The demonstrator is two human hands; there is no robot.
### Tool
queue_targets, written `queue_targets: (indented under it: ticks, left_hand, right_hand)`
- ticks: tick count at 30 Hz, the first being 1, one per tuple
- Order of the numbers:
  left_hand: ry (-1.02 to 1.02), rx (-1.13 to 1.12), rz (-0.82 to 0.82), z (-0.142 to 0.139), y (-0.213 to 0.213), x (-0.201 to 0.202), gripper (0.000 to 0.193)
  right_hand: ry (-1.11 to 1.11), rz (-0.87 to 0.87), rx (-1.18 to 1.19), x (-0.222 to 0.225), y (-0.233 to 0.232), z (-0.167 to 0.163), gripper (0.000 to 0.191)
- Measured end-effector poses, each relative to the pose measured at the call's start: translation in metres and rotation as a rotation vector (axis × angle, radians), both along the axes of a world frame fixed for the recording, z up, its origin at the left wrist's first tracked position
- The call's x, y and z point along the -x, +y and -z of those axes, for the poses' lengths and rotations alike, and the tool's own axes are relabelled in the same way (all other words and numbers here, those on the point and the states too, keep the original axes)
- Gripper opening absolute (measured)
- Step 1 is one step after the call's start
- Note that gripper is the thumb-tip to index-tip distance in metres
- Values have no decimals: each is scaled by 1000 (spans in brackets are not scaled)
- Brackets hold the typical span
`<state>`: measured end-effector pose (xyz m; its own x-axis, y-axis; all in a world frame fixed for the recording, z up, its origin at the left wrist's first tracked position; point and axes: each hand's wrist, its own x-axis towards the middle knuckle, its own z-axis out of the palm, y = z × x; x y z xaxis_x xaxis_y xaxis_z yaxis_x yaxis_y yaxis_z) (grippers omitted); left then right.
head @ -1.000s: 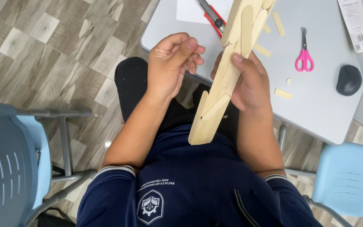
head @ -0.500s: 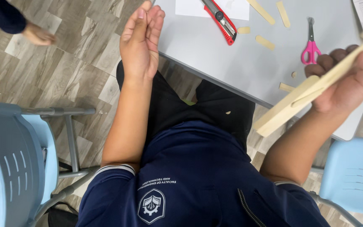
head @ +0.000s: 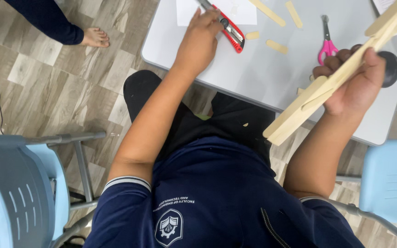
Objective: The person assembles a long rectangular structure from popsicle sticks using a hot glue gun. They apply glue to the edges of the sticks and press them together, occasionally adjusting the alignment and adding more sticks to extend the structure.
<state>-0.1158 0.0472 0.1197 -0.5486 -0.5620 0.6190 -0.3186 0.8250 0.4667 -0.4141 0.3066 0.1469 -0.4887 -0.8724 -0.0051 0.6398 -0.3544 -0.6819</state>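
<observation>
Two hands busy: left hand at top centre, fingers closing on the red box cutter lying on the tabletop. Right hand at right, grip wrapped around long wooden sticks, angled clear of the tabletop edge.

We observe a person in a dark navy short-sleeved shirt with pale striped cuff bands, a white gear-and-shield crest with lettering at the lower centre of the frame and a stitched seam to its right, worn over black trousers, with both forearms and hands bare.
</observation>
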Motion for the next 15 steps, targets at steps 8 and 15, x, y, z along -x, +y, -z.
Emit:
queue_targets:
  ticks: [8, 15]
  left_hand:
    - [59, -173, 51, -37, 15, 21, 13]
    - [214, 122, 139, -70, 7, 41, 4]
  right_hand:
    - [-52, -49, -30, -41, -23, -23, 27]
    - [-44, -15, -16, -46, -25, -31, 25]
